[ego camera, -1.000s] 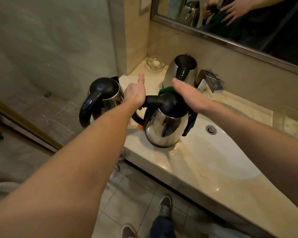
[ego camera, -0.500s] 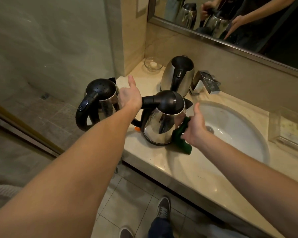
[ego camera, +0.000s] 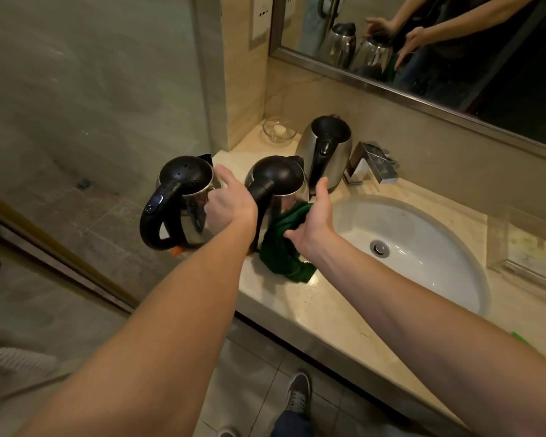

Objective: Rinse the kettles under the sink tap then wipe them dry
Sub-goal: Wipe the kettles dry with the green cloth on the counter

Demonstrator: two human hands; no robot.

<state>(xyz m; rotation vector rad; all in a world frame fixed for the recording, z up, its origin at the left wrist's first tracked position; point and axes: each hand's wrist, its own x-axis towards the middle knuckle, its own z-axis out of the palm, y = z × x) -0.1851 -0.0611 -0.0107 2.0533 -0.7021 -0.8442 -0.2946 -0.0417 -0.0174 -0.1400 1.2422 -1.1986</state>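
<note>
The middle kettle (ego camera: 278, 190) stands on the counter (ego camera: 297, 310) left of the sink (ego camera: 423, 234); the right hand (ego camera: 316, 222), fingers fairly straight, presses a green cloth (ego camera: 281, 247) to its side; the left hand (ego camera: 230, 206) lies loose beside its handle, gripping nothing; steadying that handle should help, while firm downward strokes dry the steel.

Glossy steel kettles (ego camera: 279, 197), matt green cloth (ego camera: 284, 247), polished stone counter (ego camera: 328, 313)
</note>
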